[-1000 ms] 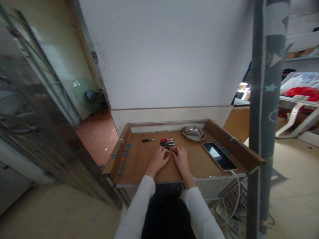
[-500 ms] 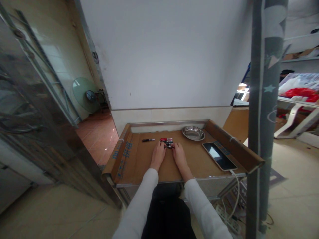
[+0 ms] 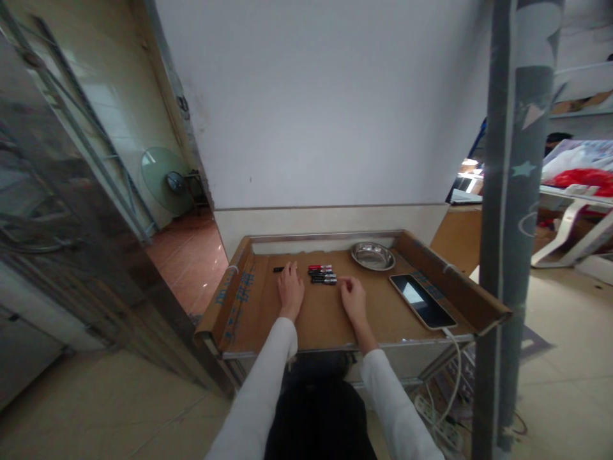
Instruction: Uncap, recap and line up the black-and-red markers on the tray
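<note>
My left hand reaches over a lone black marker, its fingers stretched out and partly covering it; I cannot tell if they touch. To its right, several markers lie side by side in a row, with a red marker at the back and a black marker at the front. Just right of that row is my right hand, its fingers curled together, nothing visible in them. All the markers rest on a cardboard-lined table.
A round steel dish stands at the back right. Nearer lies a phone with a white cable hanging over the front edge. Raised cardboard sides border the table. A wrapped pillar rises on the right.
My left hand has let go of the front marker and moved left to the lone black one. The right hand has drawn slightly right, away from the row.
</note>
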Action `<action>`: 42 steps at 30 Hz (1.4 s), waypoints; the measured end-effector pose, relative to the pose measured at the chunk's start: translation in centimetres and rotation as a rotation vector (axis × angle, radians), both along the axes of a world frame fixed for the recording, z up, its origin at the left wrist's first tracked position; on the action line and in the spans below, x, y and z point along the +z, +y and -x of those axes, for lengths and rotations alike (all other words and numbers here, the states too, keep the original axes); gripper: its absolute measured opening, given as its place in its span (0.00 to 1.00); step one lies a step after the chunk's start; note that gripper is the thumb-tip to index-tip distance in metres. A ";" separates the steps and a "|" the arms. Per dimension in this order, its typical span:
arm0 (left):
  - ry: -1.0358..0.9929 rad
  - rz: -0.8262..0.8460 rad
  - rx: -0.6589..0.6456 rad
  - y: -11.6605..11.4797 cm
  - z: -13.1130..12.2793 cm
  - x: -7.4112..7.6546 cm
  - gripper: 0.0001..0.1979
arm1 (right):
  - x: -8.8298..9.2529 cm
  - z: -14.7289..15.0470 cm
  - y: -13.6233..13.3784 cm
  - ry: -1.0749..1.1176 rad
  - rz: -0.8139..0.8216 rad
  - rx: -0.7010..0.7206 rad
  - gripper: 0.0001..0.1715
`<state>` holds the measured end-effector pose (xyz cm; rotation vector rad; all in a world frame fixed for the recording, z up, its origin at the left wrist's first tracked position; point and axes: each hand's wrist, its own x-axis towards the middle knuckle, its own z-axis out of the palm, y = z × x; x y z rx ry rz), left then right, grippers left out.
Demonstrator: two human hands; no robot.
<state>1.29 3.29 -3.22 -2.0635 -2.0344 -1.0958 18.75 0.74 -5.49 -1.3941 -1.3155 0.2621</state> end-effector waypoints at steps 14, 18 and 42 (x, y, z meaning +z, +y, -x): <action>0.142 0.047 0.057 0.0 2.5 -0.1 0.11 | 0.4 0.0 -0.4 0.136 0.020 0.061 0.15; -0.030 0.030 -0.195 -1.7 2.1 0.4 0.11 | 1.1 0.7 -0.7 0.237 0.034 0.131 0.15; -0.226 -0.292 -0.661 -3.6 0.5 0.8 0.13 | 0.9 1.3 -1.4 1.062 0.269 0.671 0.13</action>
